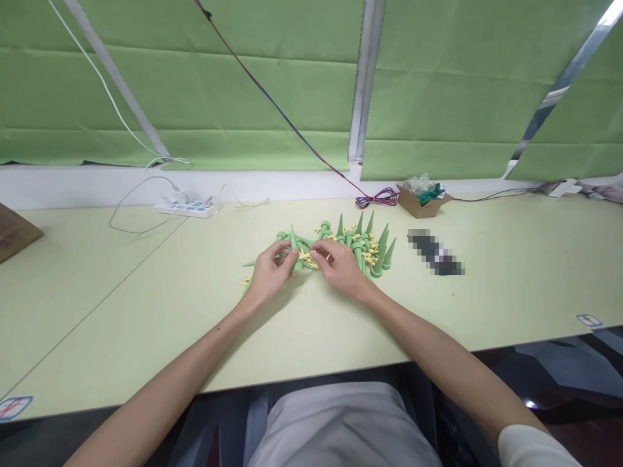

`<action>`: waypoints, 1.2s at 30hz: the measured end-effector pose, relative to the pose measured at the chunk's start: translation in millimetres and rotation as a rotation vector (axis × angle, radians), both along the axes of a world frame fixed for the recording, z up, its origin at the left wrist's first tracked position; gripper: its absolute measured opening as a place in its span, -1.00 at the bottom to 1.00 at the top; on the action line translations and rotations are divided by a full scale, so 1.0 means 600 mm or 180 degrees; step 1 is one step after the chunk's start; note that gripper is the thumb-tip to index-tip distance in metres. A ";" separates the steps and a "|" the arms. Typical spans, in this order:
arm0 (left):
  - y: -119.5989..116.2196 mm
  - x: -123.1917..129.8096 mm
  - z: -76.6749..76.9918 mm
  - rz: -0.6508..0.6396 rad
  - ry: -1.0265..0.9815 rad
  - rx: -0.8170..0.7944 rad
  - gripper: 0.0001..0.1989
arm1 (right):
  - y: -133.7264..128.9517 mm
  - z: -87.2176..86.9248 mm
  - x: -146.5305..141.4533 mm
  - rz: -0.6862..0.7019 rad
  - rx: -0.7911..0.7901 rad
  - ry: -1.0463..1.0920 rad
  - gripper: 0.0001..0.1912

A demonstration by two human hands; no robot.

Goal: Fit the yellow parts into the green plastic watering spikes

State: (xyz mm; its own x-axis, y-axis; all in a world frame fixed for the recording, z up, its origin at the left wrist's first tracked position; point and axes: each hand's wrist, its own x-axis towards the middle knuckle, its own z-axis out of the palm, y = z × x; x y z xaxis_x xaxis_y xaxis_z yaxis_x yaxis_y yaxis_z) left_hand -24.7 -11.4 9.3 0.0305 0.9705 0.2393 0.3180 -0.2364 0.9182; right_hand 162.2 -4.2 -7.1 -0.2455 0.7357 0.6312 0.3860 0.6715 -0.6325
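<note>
My left hand [271,267] is closed around a green plastic spike [293,237], its pointed tip facing up between thumb and fingers. Close beside it, my right hand [341,264] pinches at a small yellow piece [312,257], with thumb and forefinger together. Both hands are just over the table. Around and behind them lies a heap of green cone-shaped spikes [382,253] mixed with small yellow pieces [373,248]. Several of these spikes stand upright on the right side of the heap. Part of the heap is hidden behind my hands.
A pale table [160,324] runs along green blinds [272,78]. A cardboard box [422,206] with plastic wrap and green material stands at the back right, near a coiled cable [377,198]. A blurred dark object [435,253] lies right of the heap. A power strip [187,206] is back left.
</note>
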 end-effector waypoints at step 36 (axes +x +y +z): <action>-0.006 0.006 -0.002 -0.0606 -0.0537 0.0063 -0.56 | -0.008 0.008 -0.002 0.0294 -0.0228 0.0168 -0.87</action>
